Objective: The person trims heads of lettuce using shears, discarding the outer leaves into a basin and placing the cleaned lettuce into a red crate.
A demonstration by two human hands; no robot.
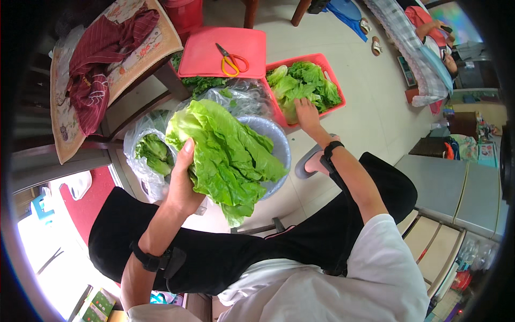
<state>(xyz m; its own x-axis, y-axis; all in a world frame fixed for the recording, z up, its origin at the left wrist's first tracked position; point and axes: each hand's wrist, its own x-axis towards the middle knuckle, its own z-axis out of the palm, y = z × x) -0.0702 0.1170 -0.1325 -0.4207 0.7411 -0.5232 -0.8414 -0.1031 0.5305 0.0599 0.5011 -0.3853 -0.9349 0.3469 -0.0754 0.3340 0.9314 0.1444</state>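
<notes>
My left hand [185,183] grips a large head of green lettuce [229,157] by its base, thumb on the near side. The leaves spread to the right, over a bluish lined bin [281,141]. Over at the red plastic basket [340,105], my right hand [307,114] rests its fingers on the lettuce leaves [301,86] piled inside. Whether those fingers pinch a leaf is hidden. Scissors [231,60] with one yellow and one red handle lie on a red plastic lid [201,52]. More lettuce [153,153] sits in a clear plastic bag [134,169] at left.
A wooden chair [161,76] at upper left bears a floral mat [136,60] and a maroon striped cloth [90,64]. Dark leafy greens [203,84] show below the lid. At upper right a person [432,32] lies on a bed [406,48]. Sandals [376,46] lie on the tiled floor [362,133].
</notes>
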